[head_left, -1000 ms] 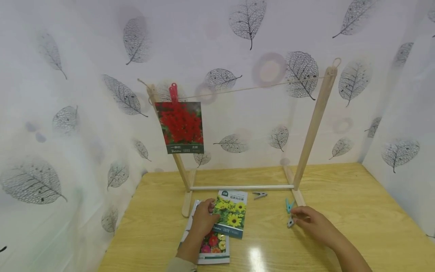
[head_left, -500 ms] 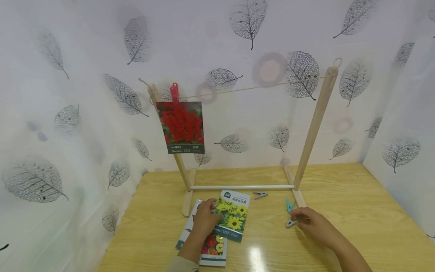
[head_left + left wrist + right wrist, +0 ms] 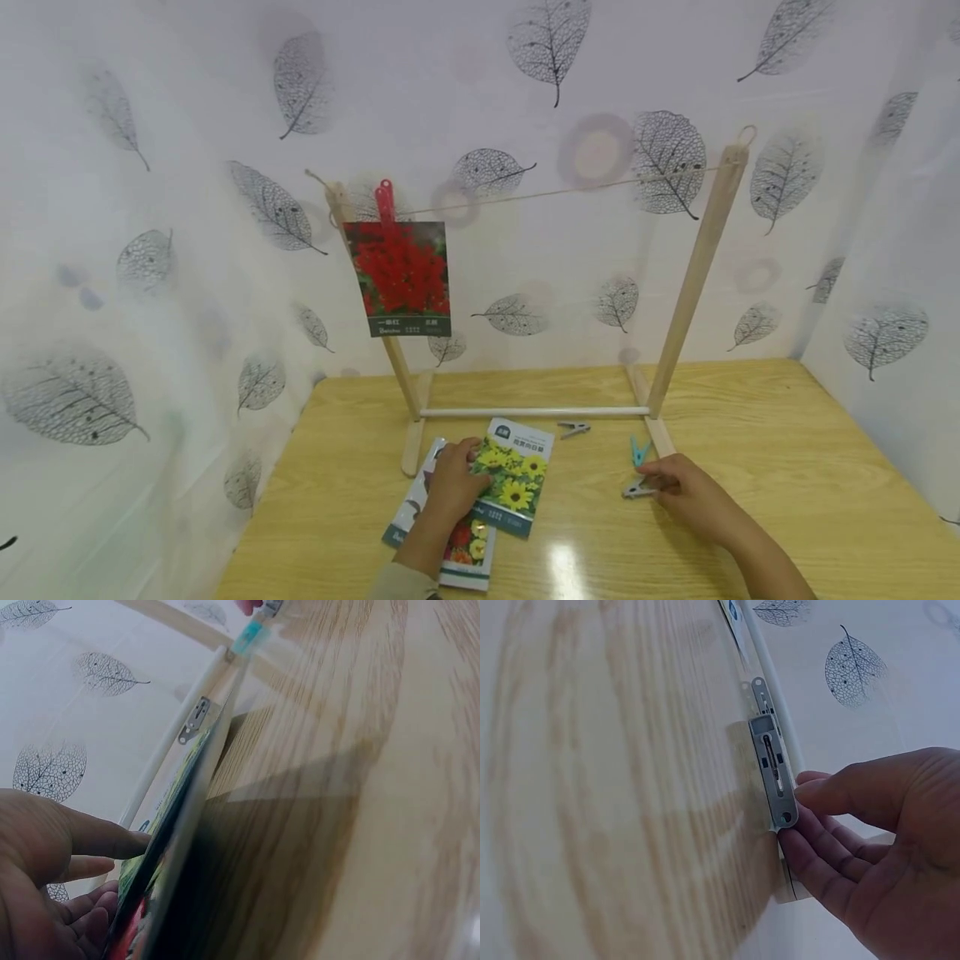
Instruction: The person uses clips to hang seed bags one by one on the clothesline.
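In the head view my left hand (image 3: pixel 452 492) has its thumb on the face of a seed packet with yellow sunflowers (image 3: pixel 517 475) and curled fingers at its left edge. Under that hand lie two more packets, a multicoloured-flower packet (image 3: pixel 478 546) and a grey-edged packet (image 3: pixel 408 508). The left wrist view shows the packets edge-on, raised from the tabletop. My right hand (image 3: pixel 693 500) pinches one end of a grey clothespin (image 3: pixel 638 488) between thumb and fingers. The right wrist view shows the spring in this clothespin (image 3: pixel 772 769). Just behind it lies a turquoise clothespin (image 3: pixel 639 452).
Behind the packets stands a wooden frame (image 3: pixel 697 283) with a string (image 3: pixel 555 193) across its top. A red clothespin (image 3: pixel 386 202) holds a red-flower packet (image 3: pixel 401 275) at the string's left. Another grey clothespin (image 3: pixel 574 429) lies near the white bar (image 3: pixel 532 412).
The sunflower packet has shifted slightly right and tilted, and the packets below have turned with it. The grey clothespin in my right hand has swung so its free end points left.
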The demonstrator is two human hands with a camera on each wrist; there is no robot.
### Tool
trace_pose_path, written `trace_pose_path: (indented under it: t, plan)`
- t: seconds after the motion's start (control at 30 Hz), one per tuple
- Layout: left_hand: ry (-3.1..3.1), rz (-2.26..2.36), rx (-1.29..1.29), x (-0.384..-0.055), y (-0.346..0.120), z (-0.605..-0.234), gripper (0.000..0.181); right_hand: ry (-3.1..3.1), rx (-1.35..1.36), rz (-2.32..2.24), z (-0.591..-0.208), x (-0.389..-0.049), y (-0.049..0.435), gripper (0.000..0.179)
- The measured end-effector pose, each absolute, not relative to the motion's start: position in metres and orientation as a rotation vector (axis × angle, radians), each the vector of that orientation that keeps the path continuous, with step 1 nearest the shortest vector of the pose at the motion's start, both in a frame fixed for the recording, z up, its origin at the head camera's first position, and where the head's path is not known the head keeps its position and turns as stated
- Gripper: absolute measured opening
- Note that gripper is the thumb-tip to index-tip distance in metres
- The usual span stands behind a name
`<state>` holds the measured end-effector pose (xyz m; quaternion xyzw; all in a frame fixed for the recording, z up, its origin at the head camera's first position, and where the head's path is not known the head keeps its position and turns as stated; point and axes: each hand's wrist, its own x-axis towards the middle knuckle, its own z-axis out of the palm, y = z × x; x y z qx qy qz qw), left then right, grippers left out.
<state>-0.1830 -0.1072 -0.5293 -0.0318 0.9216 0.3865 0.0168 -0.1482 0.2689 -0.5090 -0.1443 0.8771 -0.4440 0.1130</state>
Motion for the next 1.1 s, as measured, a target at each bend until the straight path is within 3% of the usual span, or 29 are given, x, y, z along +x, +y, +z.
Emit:
trace_pose_path:
  t: [0.6,0.9,1.1]
  plan:
    - [2.828,1.197,-0.092,-0.1832,-0.1075,-0.5299,0.06,2.571,-0.384,-1.254,-0.5143,-0.1471,0.2704,0.035]
    - [2.88,1.278,-0.049,-0.183,-0.1097,-0.5324,0.039,2.552,-0.404,-1.255,-0.5163,-0.1477,0.2728,0.035]
    - [2.846,1.314,-0.081,-0.1842,-0.1104,-0.5308,0.036,2.534,-0.421,-1.282,-0.5173,-0.148,0.2739,0.033]
